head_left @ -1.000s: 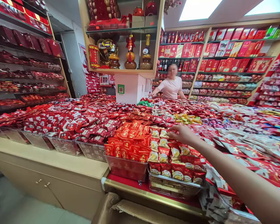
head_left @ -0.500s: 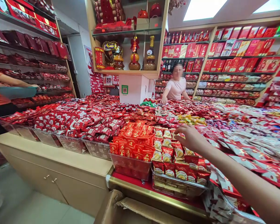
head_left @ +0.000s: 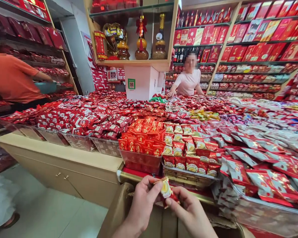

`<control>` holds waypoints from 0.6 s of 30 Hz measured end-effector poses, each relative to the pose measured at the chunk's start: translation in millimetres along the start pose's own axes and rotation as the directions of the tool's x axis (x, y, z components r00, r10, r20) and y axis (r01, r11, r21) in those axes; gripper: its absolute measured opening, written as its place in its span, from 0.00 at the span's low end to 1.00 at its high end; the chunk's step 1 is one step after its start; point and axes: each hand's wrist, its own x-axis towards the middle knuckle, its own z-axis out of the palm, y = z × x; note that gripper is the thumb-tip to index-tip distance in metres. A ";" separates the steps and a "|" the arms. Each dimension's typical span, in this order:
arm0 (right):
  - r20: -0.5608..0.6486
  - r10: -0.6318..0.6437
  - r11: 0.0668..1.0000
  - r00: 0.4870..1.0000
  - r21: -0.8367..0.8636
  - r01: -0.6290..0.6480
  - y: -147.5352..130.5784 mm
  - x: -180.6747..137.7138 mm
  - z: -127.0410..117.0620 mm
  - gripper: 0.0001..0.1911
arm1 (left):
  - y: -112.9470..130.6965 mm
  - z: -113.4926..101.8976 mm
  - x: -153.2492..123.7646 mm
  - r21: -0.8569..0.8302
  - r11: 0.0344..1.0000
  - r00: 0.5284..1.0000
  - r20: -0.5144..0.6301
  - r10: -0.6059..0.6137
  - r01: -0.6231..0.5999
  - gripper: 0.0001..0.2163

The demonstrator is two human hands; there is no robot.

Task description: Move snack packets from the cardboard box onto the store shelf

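A small red candy packet (head_left: 167, 192) with a yellow picture on it is pinched between both hands, low and close to the body. The left hand (head_left: 142, 205) grips its left edge with thumb and fingertips; the right hand (head_left: 190, 213) is closed on its lower right edge. Just beyond the hands a clear tray (head_left: 188, 178) of matching red-and-yellow packets is seen, with a bin of orange-red packets (head_left: 141, 145) beside it, beyond the left hand. A cardboard box (head_left: 119, 211) lies below the hands.
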 end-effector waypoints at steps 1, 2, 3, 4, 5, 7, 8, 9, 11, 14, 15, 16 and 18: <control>-0.017 0.013 1.000 1.000 0.020 -0.013 -3.9 0.7 -1.4 0.14 | 2.1 5.1 0.4 -0.069 0.997 1.000 0.013 -0.015 0.016 0.10; -0.029 0.027 0.998 0.999 0.051 -0.025 -7.1 1.1 -3.1 0.14 | 3.3 8.5 0.2 -0.121 0.992 1.000 0.019 -0.019 0.021 0.09; -0.037 0.039 0.996 0.999 0.086 -0.036 -9.2 1.1 -4.9 0.15 | 3.9 10.4 -0.2 -0.158 0.987 1.000 0.020 -0.014 0.017 0.09; -0.047 0.048 0.993 0.998 0.114 -0.042 -10.1 0.9 -7.0 0.15 | 4.3 10.9 -0.8 -0.179 0.984 1.000 0.019 -0.005 0.008 0.09; -0.055 0.052 0.990 0.997 0.130 -0.045 -9.9 0.5 -9.1 0.15 | 4.9 10.1 -1.4 -0.180 0.984 1.000 0.019 0.001 0.002 0.08; -0.034 0.057 0.991 0.998 0.124 -0.052 -7.3 -0.9 -13.4 0.15 | 7.0 5.8 -2.6 -0.086 0.996 0.999 0.044 0.002 0.002 0.08; -0.011 0.051 0.994 0.999 0.102 -0.050 -5.3 -1.7 -15.3 0.15 | 8.4 3.0 -3.2 0.004 1.000 0.997 0.083 -0.003 0.002 0.09; 0.023 0.040 0.997 0.999 0.069 -0.041 -3.0 -2.6 -16.7 0.15 | 9.5 0.0 -3.8 0.112 0.994 0.991 0.131 -0.013 -0.002 0.10; 0.083 0.008 1.000 0.996 -0.003 -0.008 2.3 -4.5 -17.6 0.13 | 9.1 -5.3 -5.1 0.305 0.952 0.977 0.209 -0.035 -0.032 0.12; 0.059 0.016 1.000 0.998 0.017 -0.017 13.0 -7.7 -12.8 0.14 | -3.0 -11.4 -7.4 0.332 0.943 0.991 0.128 -0.050 0.005 0.11; 0.040 0.042 0.997 0.998 0.062 -0.044 17.2 -8.8 -10.3 0.15 | -10.0 -13.2 -8.4 0.274 0.961 0.996 0.071 -0.060 0.038 0.12; 0.025 0.072 0.991 0.997 0.113 -0.074 21.6 -10.0 -7.9 0.17 | -17.9 -15.2 -9.5 0.204 0.977 0.997 0.027 -0.075 0.068 0.12; 0.002 0.119 0.977 0.993 0.176 -0.117 30.0 -12.3 -4.5 0.19 | -34.1 -19.8 -12.4 0.089 0.988 0.992 -0.013 -0.126 0.127 0.13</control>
